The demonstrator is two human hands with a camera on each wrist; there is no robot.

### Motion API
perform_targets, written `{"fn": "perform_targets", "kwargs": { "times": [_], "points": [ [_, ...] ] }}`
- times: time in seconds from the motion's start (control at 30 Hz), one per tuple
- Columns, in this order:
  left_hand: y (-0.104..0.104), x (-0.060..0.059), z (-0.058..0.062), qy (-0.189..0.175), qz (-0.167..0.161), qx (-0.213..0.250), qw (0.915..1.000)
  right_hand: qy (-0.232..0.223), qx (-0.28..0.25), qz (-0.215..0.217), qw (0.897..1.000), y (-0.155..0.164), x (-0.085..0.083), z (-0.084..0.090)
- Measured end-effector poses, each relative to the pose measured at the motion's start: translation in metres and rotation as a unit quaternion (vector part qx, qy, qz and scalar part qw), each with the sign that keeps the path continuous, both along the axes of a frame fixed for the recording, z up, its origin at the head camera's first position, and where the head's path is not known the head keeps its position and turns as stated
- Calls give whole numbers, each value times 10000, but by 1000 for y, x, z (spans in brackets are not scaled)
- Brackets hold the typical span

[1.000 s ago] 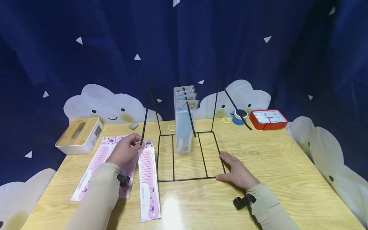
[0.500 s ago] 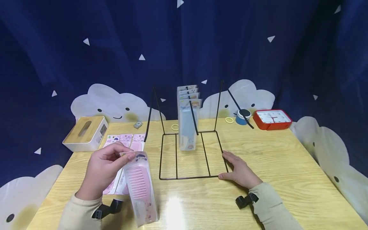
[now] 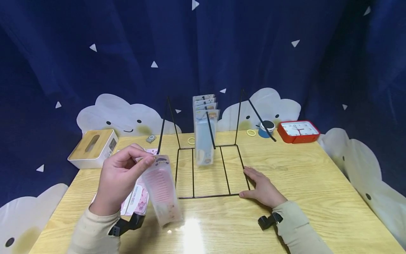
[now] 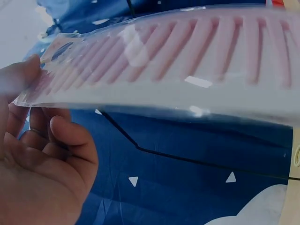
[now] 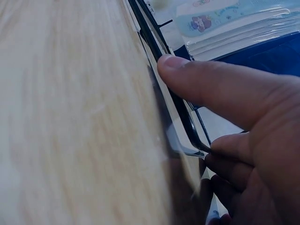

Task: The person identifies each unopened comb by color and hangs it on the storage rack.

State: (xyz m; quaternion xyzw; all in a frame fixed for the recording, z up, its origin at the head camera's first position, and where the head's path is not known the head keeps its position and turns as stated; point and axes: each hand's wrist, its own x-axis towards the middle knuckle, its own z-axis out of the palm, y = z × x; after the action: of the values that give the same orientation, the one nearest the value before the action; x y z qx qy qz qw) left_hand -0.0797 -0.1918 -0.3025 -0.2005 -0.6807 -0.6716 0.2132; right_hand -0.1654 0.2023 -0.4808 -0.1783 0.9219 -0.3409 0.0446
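My left hand (image 3: pixel 122 173) pinches the top of a pink comb in a clear packet (image 3: pixel 161 187), which hangs above the table's front left. In the left wrist view the packet (image 4: pixel 187 61) fills the top and my fingers (image 4: pixel 42 154) sit under its end. My right hand (image 3: pixel 260 188) lies flat on the table against the front right corner of a black wire rack (image 3: pixel 207 169); its thumb (image 5: pixel 211 89) rests on the rack's wire (image 5: pixel 159 56). Several blue comb packets (image 3: pixel 204 130) hang on the rack's middle peg.
More pink comb packets (image 3: pixel 136 199) lie on the table behind my left hand. A wooden-topped tissue box (image 3: pixel 93 148) stands at the far left. A red clock (image 3: pixel 298 131), a blue tape roll (image 3: pixel 264 129) and yellow rings (image 3: pixel 251 133) sit at the far right.
My left hand took one pink comb packet off the pile on the table and has lifted it up and to the right. The right hand has stayed on the rack's corner.
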Motion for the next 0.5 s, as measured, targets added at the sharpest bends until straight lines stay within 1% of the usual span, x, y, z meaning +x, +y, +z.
{"fn": "perform_targets", "kwargs": {
  "times": [0.1,0.33,0.5],
  "points": [
    [3,-3,2,-60,72,-64,9999,29,17,-5,10000,1,0,0],
    [7,-11,3,-87,1,-89,9999,81,82,16,9999,1,-1,-2],
    [5,-19,1,-309,96,-214,9992,9,66,29,10000,1,-1,-3]
  ]
}}
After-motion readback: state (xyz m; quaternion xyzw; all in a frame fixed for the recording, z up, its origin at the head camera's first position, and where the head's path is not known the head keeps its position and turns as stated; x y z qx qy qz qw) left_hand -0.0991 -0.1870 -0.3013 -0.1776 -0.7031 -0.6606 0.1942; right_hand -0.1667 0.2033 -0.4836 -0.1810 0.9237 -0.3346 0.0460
